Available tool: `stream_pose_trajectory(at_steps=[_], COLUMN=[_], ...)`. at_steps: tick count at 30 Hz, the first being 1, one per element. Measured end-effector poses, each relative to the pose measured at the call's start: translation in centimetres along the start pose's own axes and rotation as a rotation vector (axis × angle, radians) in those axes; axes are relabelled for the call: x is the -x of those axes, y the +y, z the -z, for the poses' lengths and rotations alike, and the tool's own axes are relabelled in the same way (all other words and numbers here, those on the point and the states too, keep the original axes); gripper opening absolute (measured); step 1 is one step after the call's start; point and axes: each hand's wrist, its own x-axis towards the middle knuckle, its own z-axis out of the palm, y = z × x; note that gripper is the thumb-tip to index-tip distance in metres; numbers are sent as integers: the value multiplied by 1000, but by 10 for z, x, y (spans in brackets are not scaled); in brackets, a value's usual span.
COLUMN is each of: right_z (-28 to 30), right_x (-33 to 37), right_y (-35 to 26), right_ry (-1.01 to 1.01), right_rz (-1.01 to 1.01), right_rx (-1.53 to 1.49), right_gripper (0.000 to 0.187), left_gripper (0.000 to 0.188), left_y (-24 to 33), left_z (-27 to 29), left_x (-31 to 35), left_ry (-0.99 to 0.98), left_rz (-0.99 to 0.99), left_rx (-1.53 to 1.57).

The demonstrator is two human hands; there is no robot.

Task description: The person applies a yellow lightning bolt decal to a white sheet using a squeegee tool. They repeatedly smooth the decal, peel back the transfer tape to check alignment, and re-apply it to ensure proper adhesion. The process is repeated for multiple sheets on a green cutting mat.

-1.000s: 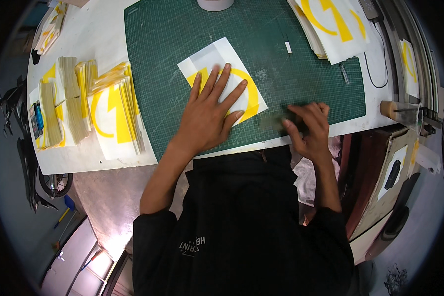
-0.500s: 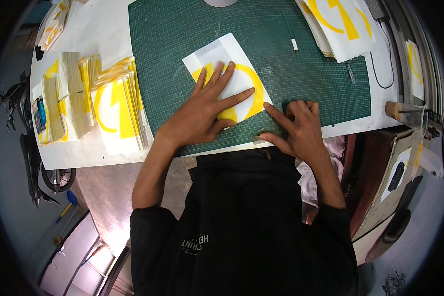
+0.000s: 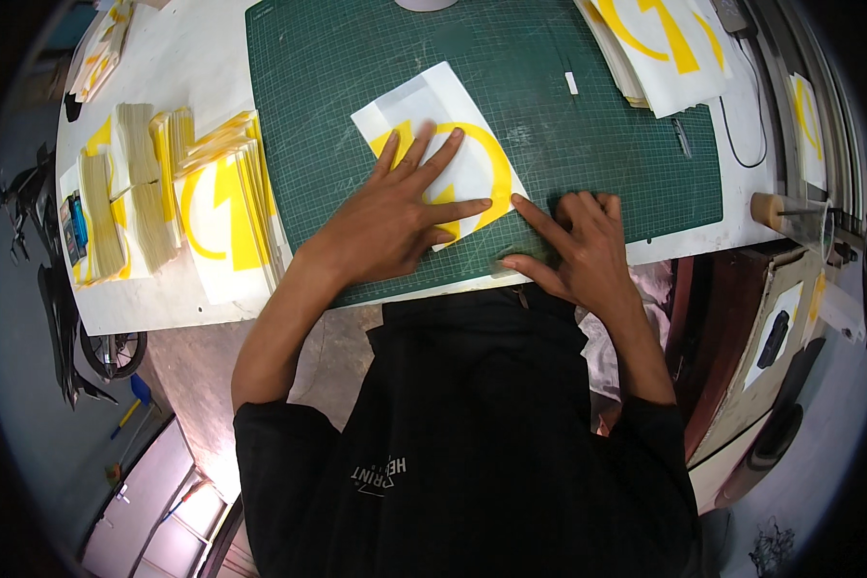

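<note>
A folded white sheet with a yellow print (image 3: 424, 91) lies slanted on the green cutting mat (image 3: 328, 58). My left hand (image 3: 390, 212) rests flat on it with fingers spread, covering its middle and lower left part. My right hand (image 3: 585, 249) is at the sheet's lower right corner. Its index fingertip touches the corner; the thumb is stretched out over the mat's near edge, and the other fingers are curled. I see nothing held in it. A small pale, see-through patch by the thumb tip is too blurred to name.
Stacks of similar folded sheets (image 3: 223, 217) stand on the white table (image 3: 183, 63) left of the mat. Another pile (image 3: 660, 53) lies at the far right. On the mat are a small white strip (image 3: 571, 83) and a slim tool (image 3: 682, 138). A clear cup (image 3: 807, 223) sits at the right.
My left hand's thumb has drawn in and its index finger has slid down slightly along the sheet. My left elbow has moved outward. The right hand has barely moved.
</note>
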Motion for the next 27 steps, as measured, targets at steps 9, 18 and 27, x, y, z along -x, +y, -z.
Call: stream_pose_trajectory(at_steps=[9, 18, 27], right_z=[0, 6, 2], right_x=[-1, -25, -36], right_y=[1, 15, 30], right_ry=[-25, -41, -28], right_rz=[12, 109, 102], right_rx=[29, 32, -38], right_gripper=[70, 70, 76], left_gripper=[69, 58, 52], left_y=[8, 4, -26], left_z=[7, 8, 3], left_x=[-1, -7, -20], left_ry=[-28, -4, 88], left_rz=[-49, -144, -209], left_rx=[-135, -335, -173])
